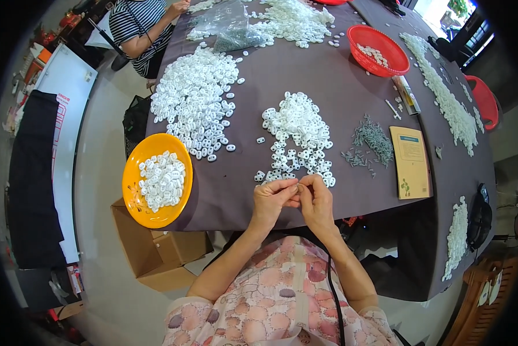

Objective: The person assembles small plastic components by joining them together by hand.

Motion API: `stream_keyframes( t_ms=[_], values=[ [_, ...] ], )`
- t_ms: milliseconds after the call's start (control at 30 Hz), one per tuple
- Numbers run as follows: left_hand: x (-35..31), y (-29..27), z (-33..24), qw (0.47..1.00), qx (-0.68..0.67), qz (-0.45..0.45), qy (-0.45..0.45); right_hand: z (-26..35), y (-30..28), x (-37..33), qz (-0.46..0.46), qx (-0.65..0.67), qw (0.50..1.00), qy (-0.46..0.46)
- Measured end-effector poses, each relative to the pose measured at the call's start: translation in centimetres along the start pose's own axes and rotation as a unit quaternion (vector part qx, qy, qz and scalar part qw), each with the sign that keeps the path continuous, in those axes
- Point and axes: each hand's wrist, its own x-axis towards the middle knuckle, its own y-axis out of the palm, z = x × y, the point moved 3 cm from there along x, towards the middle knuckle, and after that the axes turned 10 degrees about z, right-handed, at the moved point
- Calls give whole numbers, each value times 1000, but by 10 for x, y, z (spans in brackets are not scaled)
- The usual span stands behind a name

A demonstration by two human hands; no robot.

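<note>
My left hand and my right hand meet at the near edge of the table, thumbs and forefingers pinched together. Whatever they hold is too small and covered to make out. Just beyond the fingertips lies a heap of small white plastic pieces with holes, its near end spread loosely. To the right of it is a small pile of grey-green pegs, perhaps screws or plugs. A larger mound of white oval two-holed pieces is at the left. An orange plate near the left edge carries more white pieces.
A yellow-brown booklet lies to the right, with a long narrow box behind it. Farther back stands a red basket with some pieces inside. A clear bag sits at the far side. Below the table's left edge is an open cardboard box. Another person sits far left.
</note>
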Motion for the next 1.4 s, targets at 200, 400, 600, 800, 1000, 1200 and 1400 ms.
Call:
stream_keyframes(
  t_ms=[200,400,600,800,1000,1200,1400],
  values=[
    [-7,3,1,999,15,18,30,11,-3,2,0,-28,996,-82],
    [-12,5,-23,990,130,58,13,15,-7,0,18,33,998,-52],
    [-16,2,-24,997,55,52,17,8,-9,-5,36,138,989,-41],
    [-15,4,-24,996,63,57,29,4,-5,-4,16,191,981,-27],
    [-15,2,-22,996,69,51,29,1,0,-5,23,254,967,2],
    [-14,1,-20,996,73,44,22,-1,1,-5,29,253,967,13],
    [-13,0,-19,997,66,46,19,-5,2,-6,30,260,965,34]
  ],
)
